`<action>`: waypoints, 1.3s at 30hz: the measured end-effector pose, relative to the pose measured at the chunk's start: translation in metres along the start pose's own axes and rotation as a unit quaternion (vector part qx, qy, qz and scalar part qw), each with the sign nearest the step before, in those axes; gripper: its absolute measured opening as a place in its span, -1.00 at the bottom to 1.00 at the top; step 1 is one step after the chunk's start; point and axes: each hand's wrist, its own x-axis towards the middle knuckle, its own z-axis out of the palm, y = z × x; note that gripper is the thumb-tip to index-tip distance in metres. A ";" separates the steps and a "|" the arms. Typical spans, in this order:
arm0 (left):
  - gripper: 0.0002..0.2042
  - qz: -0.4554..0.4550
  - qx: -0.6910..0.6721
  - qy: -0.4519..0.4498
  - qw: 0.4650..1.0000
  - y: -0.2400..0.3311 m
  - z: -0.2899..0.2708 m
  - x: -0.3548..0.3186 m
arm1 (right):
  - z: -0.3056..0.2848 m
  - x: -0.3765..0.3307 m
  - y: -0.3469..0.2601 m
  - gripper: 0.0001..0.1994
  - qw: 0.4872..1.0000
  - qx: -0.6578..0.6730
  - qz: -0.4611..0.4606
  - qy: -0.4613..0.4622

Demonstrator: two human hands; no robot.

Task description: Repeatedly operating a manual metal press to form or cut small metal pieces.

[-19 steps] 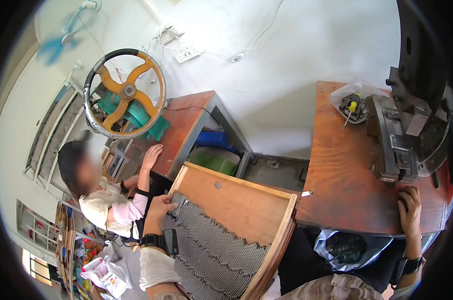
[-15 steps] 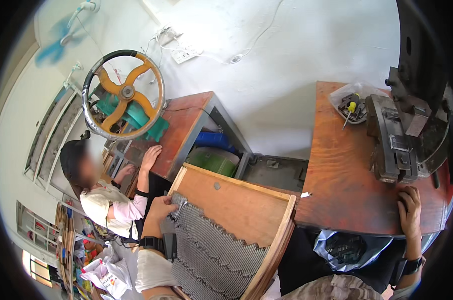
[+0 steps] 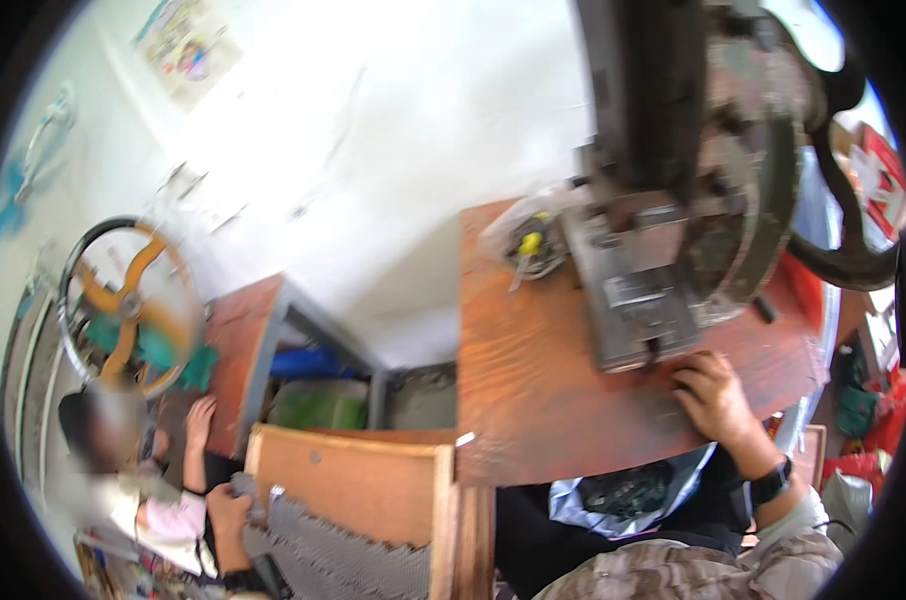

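Note:
My left hand [image 3: 228, 512] is closed at the far left corner of a shallow wooden tray [image 3: 368, 478], its fingers around a small clump of grey metal pieces [image 3: 246, 488]. Beside it, rows of similar thin grey pieces [image 3: 348, 550] cover the near part of the tray in a stepped layer. Over on the right, my right hand [image 3: 715, 402] rests on the reddish-brown worktable [image 3: 533, 400], fingers spread, slightly bent and holding nothing visible. Just beyond its fingertips stands the metal die block [image 3: 638, 310] of a hand press [image 3: 643, 100].
A clear bag [image 3: 533, 250] with small parts and a yellow-handled screwdriver [image 3: 530, 246] lies behind the die. A lined bag of dark pieces [image 3: 628, 495] hangs below the table's front edge. Left, a co-worker [image 3: 143, 500] sits by another press with a yellow-spoked wheel [image 3: 128, 305].
The view has swung right, bringing the press and its wheel further into sight. My left hand now has a clump of grey pieces at its fingers; my right stays on the table near the die.

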 end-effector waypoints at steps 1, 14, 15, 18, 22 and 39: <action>-0.64 0.019 -0.027 0.022 0.999 0.021 0.000 -0.003 | -0.003 0.002 -0.002 -0.76 1.000 -0.005 -0.011 -0.003; -0.57 0.335 -0.127 -0.319 0.877 0.444 0.210 -0.143 | -0.006 -0.015 0.009 -0.78 1.000 -0.003 -0.017 0.002; -0.58 0.359 -0.069 -0.299 0.881 0.460 0.219 -0.150 | -0.006 -0.016 0.010 -0.77 1.000 0.002 -0.017 0.000; -0.60 0.358 -0.011 -0.227 0.906 0.492 0.234 -0.165 | -0.008 -0.015 0.013 -0.77 1.000 0.011 -0.020 0.005; -0.67 0.365 -0.164 -0.219 0.890 0.498 0.255 -0.166 | -0.007 -0.018 0.016 -0.78 0.999 0.031 -0.018 0.011; -0.61 0.398 -0.321 -0.171 0.842 0.458 0.325 -0.143 | -0.019 0.093 0.008 -0.65 0.976 0.117 0.013 0.181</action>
